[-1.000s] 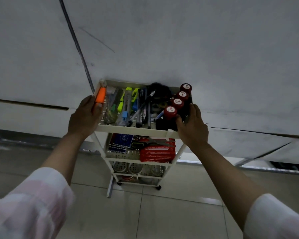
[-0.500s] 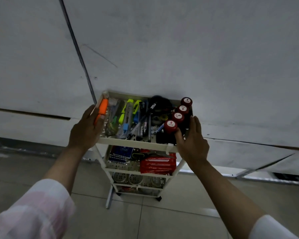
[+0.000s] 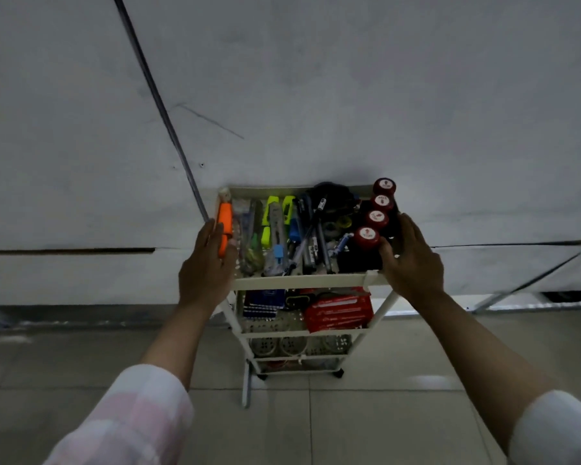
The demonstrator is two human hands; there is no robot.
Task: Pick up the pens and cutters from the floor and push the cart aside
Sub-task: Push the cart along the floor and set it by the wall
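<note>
Left hand [image 3: 206, 270] and right hand [image 3: 411, 263] each grip a top-tray corner of the cart [image 3: 302, 281]. Pens and cutters [image 3: 279, 236] fill the tray.

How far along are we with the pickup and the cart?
Pickup looks done: no pens or cutters show on the floor, and the top tray is full. Left hand and right hand grip the cart, close to the wall. Left: releasing it.

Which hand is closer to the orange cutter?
The left hand. Its fingers lie right beside the orange cutter at the left edge of the cart. The right hand is across the top tray, by the red-capped bottles.
</note>
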